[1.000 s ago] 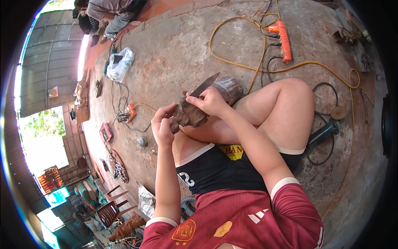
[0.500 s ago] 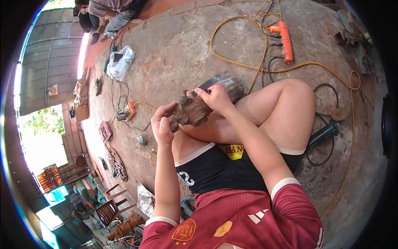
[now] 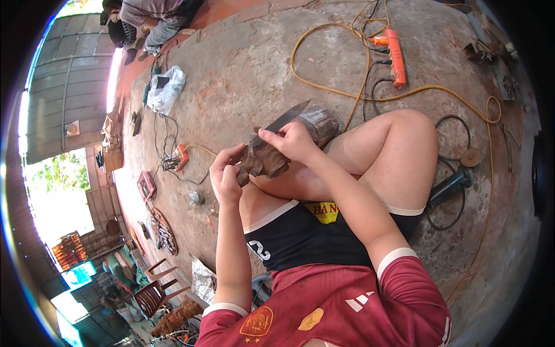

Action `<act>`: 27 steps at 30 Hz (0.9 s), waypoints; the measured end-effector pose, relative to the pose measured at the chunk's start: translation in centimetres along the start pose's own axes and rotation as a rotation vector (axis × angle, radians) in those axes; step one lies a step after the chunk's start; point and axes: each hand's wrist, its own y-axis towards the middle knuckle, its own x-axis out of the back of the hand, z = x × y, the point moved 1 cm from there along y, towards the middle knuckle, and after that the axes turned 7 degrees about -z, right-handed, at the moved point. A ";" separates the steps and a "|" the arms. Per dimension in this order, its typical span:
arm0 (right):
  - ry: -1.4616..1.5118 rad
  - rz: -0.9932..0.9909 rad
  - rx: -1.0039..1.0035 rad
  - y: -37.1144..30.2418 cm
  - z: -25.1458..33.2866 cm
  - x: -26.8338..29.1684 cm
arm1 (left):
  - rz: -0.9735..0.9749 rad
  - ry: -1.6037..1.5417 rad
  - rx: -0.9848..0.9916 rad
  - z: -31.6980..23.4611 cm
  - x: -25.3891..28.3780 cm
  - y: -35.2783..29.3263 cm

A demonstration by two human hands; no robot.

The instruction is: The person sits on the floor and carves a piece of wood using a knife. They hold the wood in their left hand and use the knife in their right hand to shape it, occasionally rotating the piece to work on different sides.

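Note:
A brown carved piece of wood (image 3: 270,162) is held over my crossed legs. My left hand (image 3: 226,173) is closed round its left end, thumb and fingers pinching it. My right hand (image 3: 296,142) is closed at the upper right side of the wood, its thumb pointing left. From under that hand a dark flat pointed strip (image 3: 292,115), like a blade, sticks out to the upper right; I cannot make out its exact kind. Just beyond, a brown block with a greyish top (image 3: 321,120) sits on the floor beside my shin.
An orange power strip (image 3: 396,58) with plugged cords and a looping yellow cable (image 3: 324,87) lies ahead right. A dark green power tool (image 3: 451,188) rests by my right knee. A white plastic bag (image 3: 166,90) lies ahead left. Another person (image 3: 156,20) sits at the far left.
My right hand has shifted slightly left and down along the wood. The dark strip now shows longer and more clearly beyond it. My left hand stays nearly still.

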 end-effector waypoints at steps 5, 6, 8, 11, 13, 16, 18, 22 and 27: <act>-0.074 -0.086 -0.013 0.3 -0.2 0.5 | -0.006 0.019 -0.012 -0.5 -0.2 0.2; -0.092 -0.135 -0.009 0.5 -0.5 0.7 | -0.001 0.013 -0.009 -0.7 -0.4 0.2; 0.070 -0.070 0.020 0.6 -1.1 0.3 | 0.014 -0.017 -0.021 -0.5 -0.4 0.4; 0.028 0.024 0.107 -0.5 1.0 -0.3 | 0.004 -0.015 -0.009 -0.1 -0.3 0.3; -0.038 -0.001 0.014 -0.3 1.5 0.2 | -0.001 -0.006 -0.011 -0.1 -0.2 0.3; -0.010 -0.067 -0.041 0.2 1.0 0.9 | 0.009 -0.009 -0.025 -0.2 -0.3 0.5; 0.042 -0.057 -0.044 0.2 0.7 0.8 | 0.015 -0.002 -0.014 -0.6 -0.4 0.4; -0.017 0.033 -0.056 0.1 1.3 0.7 | -0.007 -0.031 -0.027 -0.5 -0.7 0.4; 0.198 -0.155 -0.048 0.3 1.8 1.0 | 0.010 -0.038 -0.065 -0.3 -0.8 0.6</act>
